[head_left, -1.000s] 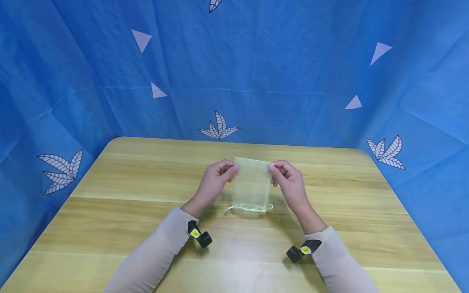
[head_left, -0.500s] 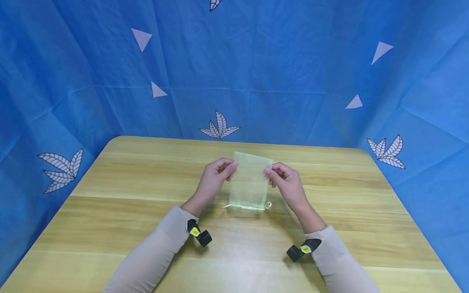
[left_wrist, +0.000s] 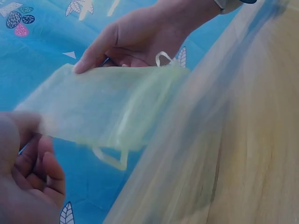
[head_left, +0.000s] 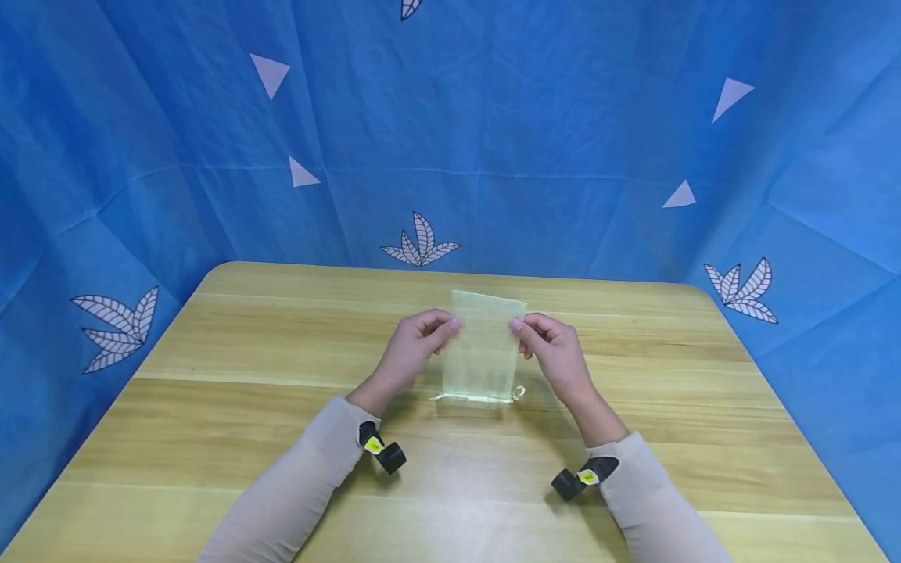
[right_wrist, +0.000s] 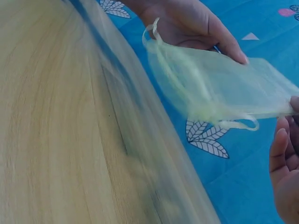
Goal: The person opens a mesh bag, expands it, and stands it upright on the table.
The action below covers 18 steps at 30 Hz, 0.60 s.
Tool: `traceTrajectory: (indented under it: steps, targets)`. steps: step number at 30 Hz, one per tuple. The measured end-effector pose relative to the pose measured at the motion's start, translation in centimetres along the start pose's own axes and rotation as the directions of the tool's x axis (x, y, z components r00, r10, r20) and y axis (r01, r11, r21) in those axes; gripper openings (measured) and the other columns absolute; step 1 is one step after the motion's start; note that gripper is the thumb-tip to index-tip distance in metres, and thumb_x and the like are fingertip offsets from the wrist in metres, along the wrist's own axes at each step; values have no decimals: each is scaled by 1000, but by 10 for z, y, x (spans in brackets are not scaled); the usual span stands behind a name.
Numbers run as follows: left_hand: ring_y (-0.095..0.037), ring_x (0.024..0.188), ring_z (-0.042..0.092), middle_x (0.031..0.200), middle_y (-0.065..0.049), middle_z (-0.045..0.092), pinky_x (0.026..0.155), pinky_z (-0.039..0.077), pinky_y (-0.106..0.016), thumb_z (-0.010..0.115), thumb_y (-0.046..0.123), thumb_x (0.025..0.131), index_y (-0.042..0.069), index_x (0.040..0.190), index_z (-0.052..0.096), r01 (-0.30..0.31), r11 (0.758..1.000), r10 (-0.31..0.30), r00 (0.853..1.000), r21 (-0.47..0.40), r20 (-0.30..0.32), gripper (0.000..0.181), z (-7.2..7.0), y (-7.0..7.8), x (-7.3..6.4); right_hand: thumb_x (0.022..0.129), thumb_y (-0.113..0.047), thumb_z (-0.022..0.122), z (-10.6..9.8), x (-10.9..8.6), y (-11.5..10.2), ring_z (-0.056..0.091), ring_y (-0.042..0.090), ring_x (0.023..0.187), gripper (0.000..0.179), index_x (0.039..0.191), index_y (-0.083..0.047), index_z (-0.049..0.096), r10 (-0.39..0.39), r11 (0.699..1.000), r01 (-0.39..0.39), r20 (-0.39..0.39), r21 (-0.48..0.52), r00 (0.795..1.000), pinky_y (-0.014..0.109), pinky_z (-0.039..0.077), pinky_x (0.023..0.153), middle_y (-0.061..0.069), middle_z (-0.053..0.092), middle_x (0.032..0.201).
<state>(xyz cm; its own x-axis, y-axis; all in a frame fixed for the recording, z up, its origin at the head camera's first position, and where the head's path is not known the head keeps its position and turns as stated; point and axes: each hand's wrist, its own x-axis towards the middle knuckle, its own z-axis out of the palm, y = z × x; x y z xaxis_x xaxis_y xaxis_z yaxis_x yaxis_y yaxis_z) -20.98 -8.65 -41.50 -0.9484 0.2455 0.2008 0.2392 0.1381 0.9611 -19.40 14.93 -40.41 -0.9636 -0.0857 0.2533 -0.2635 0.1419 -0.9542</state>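
A sheer pale-green drawstring pouch point(head_left: 482, 348) is held up over the table between both hands. Its drawstring end hangs toward me, with a small ribbon loop point(head_left: 518, 392) at the right corner. My left hand point(head_left: 415, 342) pinches the pouch's left edge between thumb and fingers. On the opposite edge, my right hand point(head_left: 558, 349) pinches with thumb and fingertips. Both wrist views show the same flat pouch point(left_wrist: 103, 102), its ribbon loops dangling at either side of the gathered end. No contents can be made out through the sheer fabric point(right_wrist: 233, 88).
The wooden table point(head_left: 246, 438) spreads out on all sides of the hands. A blue curtain point(head_left: 549, 156) with white triangles and leaf prints stands behind it and along both sides. A small black camera point(head_left: 390, 457) sits on the left wrist, another camera point(head_left: 567, 484) on the right.
The pouch's far edge has risen a little, and the thumbs now sit lower along its sides. Both hands keep their pinch and have barely moved.
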Motion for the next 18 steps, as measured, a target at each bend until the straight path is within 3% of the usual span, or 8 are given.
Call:
traceTrajectory:
  steps: [4,9,18]
  targets:
    - [-18,66,46,74,-4,53,56,38,-27,60,31,98,10,103,72,-2,1000,2,1000,24,-12,24,-1,1,-1,94,-26,68,-1,0,0,50,16,63,27,91,1,69,8,999,-9,-13,-37,1000,32,47,58,11,53,70]
    - [-19,67,46,76,-5,55,56,38,-26,61,32,98,10,104,73,0,999,1,1000,33,-22,26,-2,3,0,94,-26,68,-1,-1,0,49,16,62,26,91,0,70,-5,999,4,-24,-37,1000,33,46,57,5,53,68]
    - [-20,70,49,80,-2,58,59,41,-29,62,39,96,16,108,72,-30,996,30,1000,79,3,28,-5,1,-1,94,-24,68,-1,-2,1,48,17,62,23,88,-2,68,-28,997,30,35,-65,999,32,43,55,13,52,69]
